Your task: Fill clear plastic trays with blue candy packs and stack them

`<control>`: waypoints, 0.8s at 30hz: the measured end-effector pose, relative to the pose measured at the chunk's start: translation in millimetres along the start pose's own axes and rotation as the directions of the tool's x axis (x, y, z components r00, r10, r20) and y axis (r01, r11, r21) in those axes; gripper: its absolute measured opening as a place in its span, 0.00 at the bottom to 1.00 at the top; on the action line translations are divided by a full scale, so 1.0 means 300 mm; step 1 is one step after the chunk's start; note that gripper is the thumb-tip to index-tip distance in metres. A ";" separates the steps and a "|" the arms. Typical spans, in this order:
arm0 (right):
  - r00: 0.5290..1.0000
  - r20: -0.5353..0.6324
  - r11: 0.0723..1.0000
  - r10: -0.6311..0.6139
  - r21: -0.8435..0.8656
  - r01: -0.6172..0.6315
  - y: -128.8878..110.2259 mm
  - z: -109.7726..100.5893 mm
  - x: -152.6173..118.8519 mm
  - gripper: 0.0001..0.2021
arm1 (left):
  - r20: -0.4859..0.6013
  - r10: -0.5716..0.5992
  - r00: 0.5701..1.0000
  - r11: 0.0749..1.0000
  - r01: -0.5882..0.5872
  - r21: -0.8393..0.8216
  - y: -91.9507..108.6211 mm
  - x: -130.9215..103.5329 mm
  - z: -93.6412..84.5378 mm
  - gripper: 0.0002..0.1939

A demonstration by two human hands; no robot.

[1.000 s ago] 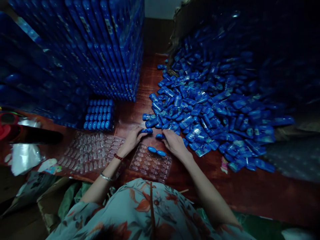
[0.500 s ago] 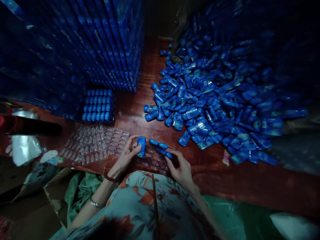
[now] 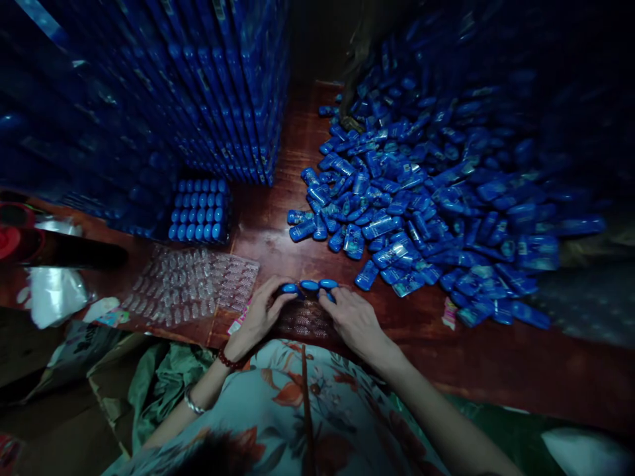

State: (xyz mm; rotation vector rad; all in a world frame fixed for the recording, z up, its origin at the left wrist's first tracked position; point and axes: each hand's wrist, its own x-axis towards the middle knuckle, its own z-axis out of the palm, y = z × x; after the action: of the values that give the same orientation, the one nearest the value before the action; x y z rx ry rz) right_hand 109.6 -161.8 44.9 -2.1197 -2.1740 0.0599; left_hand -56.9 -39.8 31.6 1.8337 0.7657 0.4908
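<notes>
Low over the table near my body, my left hand [image 3: 265,311] pinches a small flat blue container [image 3: 290,289] with a rounded end upward. My right hand [image 3: 354,322] has its thumb and fingers closed on another blue container [image 3: 327,284]. Between them a third blue container [image 3: 310,285] stands in the same row. Just below lies a clear plastic tray with moulded hollows [image 3: 303,322], partly hidden by the hands. Whether the containers' lower ends sit in it, I cannot tell.
Loose blue containers [image 3: 397,225] form a large heap at right. Tall stacks of packed blue containers [image 3: 223,86] rise at left, beside a low block [image 3: 198,215]. Clear moulded trays [image 3: 188,281] lie left of my hands. A dark cylinder with a red end [image 3: 64,250] and clear bags [image 3: 52,297] are farther left.
My left hand has turned the container it holds from face-up to end-up and brought it to the row's left. My right hand has moved in closer, gripping the row's right container.
</notes>
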 end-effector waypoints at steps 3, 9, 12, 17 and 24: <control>0.997 -0.076 0.996 0.027 0.090 -0.020 0.018 0.033 -0.035 0.18 | 0.019 0.019 1.000 0.998 -0.020 0.059 0.022 -0.012 0.004 0.08; 0.951 -0.226 0.930 0.211 0.347 -0.124 0.010 0.103 -0.086 0.21 | 0.136 0.048 0.990 0.963 -0.082 0.255 0.042 -0.032 0.020 0.13; 0.927 -0.243 0.896 0.286 0.411 -0.169 0.011 0.119 -0.086 0.22 | 0.061 0.029 0.998 0.953 -0.046 0.301 0.025 -0.042 0.013 0.18; 0.929 -0.238 0.882 0.283 0.446 -0.154 0.026 0.142 -0.080 0.23 | -0.096 -0.072 0.993 0.954 0.097 0.283 -0.008 -0.068 -0.017 0.16; 0.911 -0.300 0.860 0.284 0.500 -0.103 0.035 0.161 -0.065 0.19 | -0.076 0.145 0.986 0.962 -0.123 0.244 0.030 -0.055 0.012 0.08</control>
State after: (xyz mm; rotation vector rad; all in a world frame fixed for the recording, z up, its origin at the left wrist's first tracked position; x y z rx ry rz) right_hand 115.5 -178.9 -5.1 -1.8747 -1.5305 0.1807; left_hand -63.7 -56.0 39.0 2.1091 0.7943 0.5963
